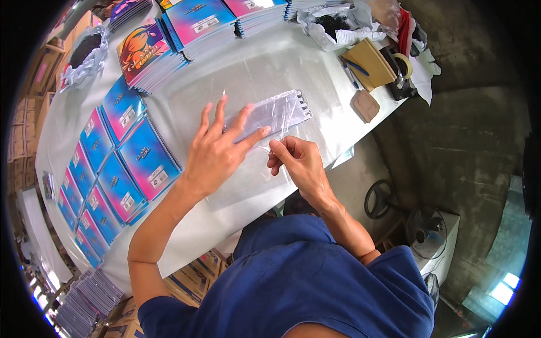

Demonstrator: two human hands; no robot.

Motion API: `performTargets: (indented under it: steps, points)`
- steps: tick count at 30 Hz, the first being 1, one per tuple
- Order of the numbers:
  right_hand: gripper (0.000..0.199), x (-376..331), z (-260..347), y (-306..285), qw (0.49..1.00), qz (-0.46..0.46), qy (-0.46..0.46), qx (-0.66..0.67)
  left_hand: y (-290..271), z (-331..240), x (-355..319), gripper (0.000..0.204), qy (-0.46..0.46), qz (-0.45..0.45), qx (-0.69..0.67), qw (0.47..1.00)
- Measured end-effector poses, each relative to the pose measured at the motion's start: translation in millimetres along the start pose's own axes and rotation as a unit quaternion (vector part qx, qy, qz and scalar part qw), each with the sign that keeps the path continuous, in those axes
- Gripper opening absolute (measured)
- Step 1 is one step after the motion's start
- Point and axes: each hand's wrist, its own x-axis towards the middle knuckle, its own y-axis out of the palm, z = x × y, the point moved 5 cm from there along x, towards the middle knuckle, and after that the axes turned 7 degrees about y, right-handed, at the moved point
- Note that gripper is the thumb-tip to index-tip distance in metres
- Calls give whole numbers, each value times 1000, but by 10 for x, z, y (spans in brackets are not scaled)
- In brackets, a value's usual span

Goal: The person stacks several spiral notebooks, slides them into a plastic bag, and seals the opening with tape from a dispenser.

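A pale grey-violet bundle (pixel 269 116), loosely covered in clear plastic film, lies before me with dark notches along its right end. I cannot make out what is inside. My left hand (pixel 217 152) rests over its left part with fingers spread, the thumb along its near edge. At the bundle's near right side, my right hand (pixel 298 163) is closed in a pinch on a gathered edge of the clear plastic film (pixel 288 119). A larger flat clear sheet (pixel 236 183) lies beneath the bundle on the white table (pixel 282 59).
Blue-and-pink spiral notebooks (pixel 121 180) lie in rows at left; stacked notebooks (pixel 200 25) line the far side. At the far right are pens (pixel 358 67), a tan box (pixel 369 63), a tape dispenser (pixel 401 67) and a brown block (pixel 366 106). A fan (pixel 425 232) stands right of me.
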Motion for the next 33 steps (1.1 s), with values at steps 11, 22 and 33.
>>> performTargets:
  steps: [11,22,33]
  points:
    - [22,412,-484,-4,983,-10,-148,107,8,206,179,73,-99,66,-171,978]
    - [16,564,-281,-957,954,219,-123,-161,209,306,449,86,-173,190,-233,938]
    - [48,1483,381,-5958,937,-240,66,-246,157,188,528,96,-243,183,-244,921]
